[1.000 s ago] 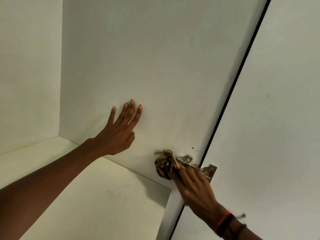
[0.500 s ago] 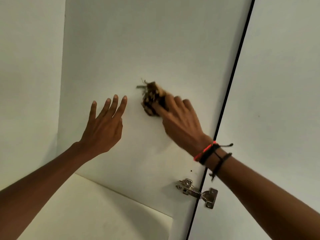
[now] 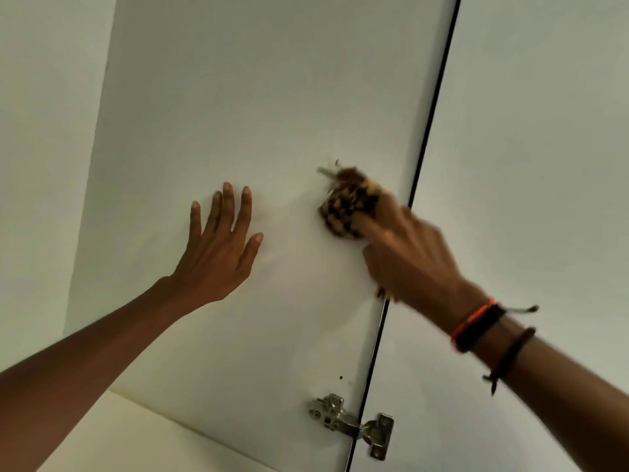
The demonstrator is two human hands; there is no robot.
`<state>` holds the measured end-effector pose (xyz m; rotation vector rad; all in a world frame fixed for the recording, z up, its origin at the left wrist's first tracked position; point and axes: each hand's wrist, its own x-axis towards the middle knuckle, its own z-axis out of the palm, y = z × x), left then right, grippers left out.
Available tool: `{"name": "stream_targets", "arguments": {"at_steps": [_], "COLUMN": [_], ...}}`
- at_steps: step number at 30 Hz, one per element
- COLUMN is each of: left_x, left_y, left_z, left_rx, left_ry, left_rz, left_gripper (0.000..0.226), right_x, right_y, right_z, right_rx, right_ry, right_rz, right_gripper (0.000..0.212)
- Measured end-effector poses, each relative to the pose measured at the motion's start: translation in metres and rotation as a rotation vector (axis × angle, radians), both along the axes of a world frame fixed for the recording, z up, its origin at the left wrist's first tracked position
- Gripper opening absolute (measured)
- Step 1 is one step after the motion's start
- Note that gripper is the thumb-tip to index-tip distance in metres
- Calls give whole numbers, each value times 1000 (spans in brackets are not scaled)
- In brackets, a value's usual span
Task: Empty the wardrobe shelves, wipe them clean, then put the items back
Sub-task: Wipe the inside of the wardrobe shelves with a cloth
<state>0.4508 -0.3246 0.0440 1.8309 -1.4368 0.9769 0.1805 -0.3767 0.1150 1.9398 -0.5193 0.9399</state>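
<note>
I look up inside a white wardrobe compartment. My left hand (image 3: 221, 250) lies flat against the white side panel (image 3: 255, 97), fingers straight and spread. My right hand (image 3: 408, 257), blurred by motion and wearing wrist bands, holds a bunched brown-and-yellow patterned cloth (image 3: 347, 204) against the same panel, close to its front edge. The cloth sits to the right of my left hand, a short gap between them. Part of the cloth is hidden under my fingers.
A bare cream shelf (image 3: 143, 437) shows at the bottom left. A metal hinge (image 3: 354, 425) joins the side panel to the open white door (image 3: 527, 131) on the right. The back wall (image 3: 44, 131) rises at the left.
My right hand with the cloth rose from the hinge up the panel, then slid right toward the front edge. My left hand stayed flat on the panel.
</note>
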Motion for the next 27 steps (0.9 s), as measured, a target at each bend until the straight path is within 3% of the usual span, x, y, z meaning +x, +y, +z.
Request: {"name": "stream_targets", "arguments": {"at_steps": [2,5,7,10,14,20,21,23,25,27], "left_x": [-7,-11,-11,-8,-12,-38,-40,-43,-43,-37], "left_y": [-4,-3,0,3,1,-10,-11,-11,-14,-18], "left_z": [9,21,25,36,92,169,180,196,204,211], "left_rx": [-3,4,36,52,5,-16,-26,-23,-9,-13], "left_ry": [18,22,17,4,11,61,70,67,40,-17], "left_rz": [-10,-9,-16,-9,-20,-69,-71,-64,-57,-35], "left_gripper": [70,73,75,76,74,84,87,91,93,94], "right_x": [0,-14,-20,-15,-12,9,21,47,59,54], "right_y": [-3,3,3,2,-4,-23,-24,-33,-43,-52], "right_z": [-45,-107,-108,-35,129,284,294,294,283,304], "right_rx": [27,155,196,116,-45,-257,-314,-462,-446,-404], "right_ry": [220,606,696,441,-23,-359,-319,-51,183,117], "right_rz": [63,70,50,107,64,-51,-45,35,62,4], "right_gripper": [40,24,18,17,28,36,39,46,46,48]}}
